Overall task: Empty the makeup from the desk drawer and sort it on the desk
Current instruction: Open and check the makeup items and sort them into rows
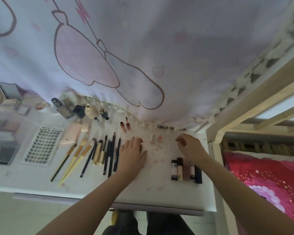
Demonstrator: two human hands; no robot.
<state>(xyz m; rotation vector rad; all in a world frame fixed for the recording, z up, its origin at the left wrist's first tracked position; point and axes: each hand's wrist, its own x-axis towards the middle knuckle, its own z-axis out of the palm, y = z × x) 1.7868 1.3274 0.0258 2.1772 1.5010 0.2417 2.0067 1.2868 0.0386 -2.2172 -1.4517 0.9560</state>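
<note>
White counter (159, 197) carries the makeup in sorted rows: at far left a lash tray (42, 147), then gold-handled brushes (75, 157), a gold mascara tube (98, 152) and dark pencils (111, 156) lying side by side. Just right of the pencils the left hand (131, 154) lies palm down, fingers loosely curved over a small dark item I cannot make out; whether it grips it, I cannot tell. Bare counter with two tiny items (156, 139) sits between the hands. The right hand (190, 146) hovers with fingertips drawn together, pinching nothing visible. Below its wrist stand concealer tubes (186, 170), near the counter's right edge, beside a bed frame (216, 146).
</note>
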